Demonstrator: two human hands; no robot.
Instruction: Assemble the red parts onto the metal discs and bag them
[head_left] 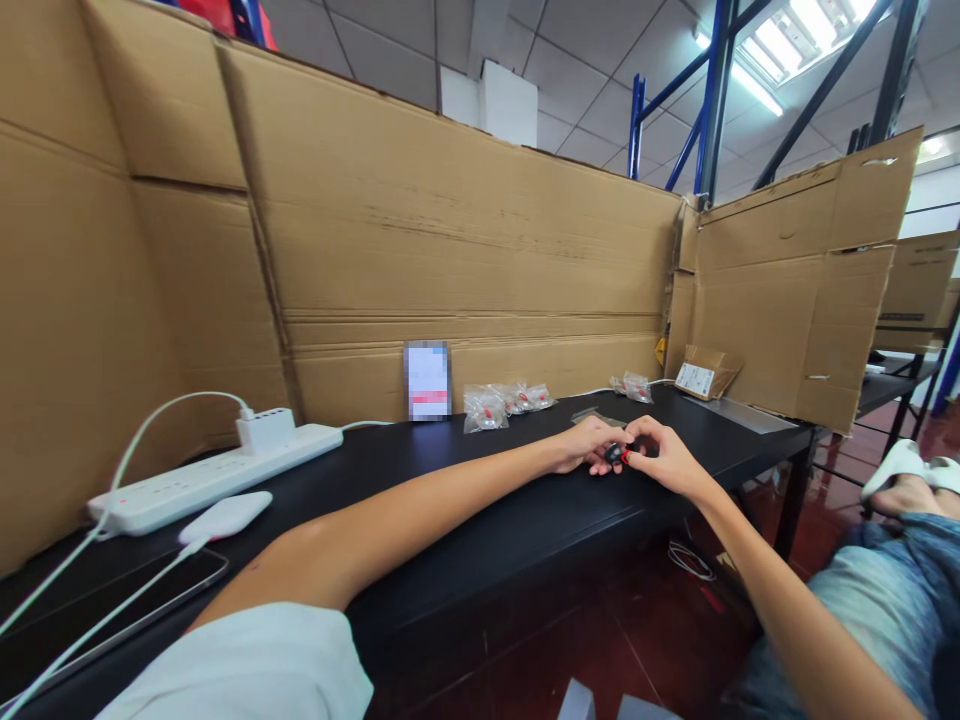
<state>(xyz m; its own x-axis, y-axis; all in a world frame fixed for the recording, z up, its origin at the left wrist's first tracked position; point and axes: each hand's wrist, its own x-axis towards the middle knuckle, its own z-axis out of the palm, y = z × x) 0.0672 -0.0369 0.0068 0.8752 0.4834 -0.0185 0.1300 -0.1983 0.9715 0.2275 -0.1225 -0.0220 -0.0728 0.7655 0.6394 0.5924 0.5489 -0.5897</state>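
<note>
Near the front edge of the black table, my left hand point(589, 446) and my right hand point(660, 456) meet around a small black object with red parts point(616, 453). The left fingers are closed round its black side, while my right thumb and fingertips pinch at the red part. Fingers cover much of it, and its kind is too small to make out. Just behind the hands lies a clear flat plastic bag point(592, 414). Beyond my left hand are clear plastic bags with small red items inside point(487, 410).
A phone point(427, 381) stands against the cardboard wall point(465, 230). At the left are a white power strip point(217, 478), a white charging puck point(226, 516) with cables and a dark tablet. More small bags point(634, 387) and a labelled brown packet point(706, 373) lie at the back right.
</note>
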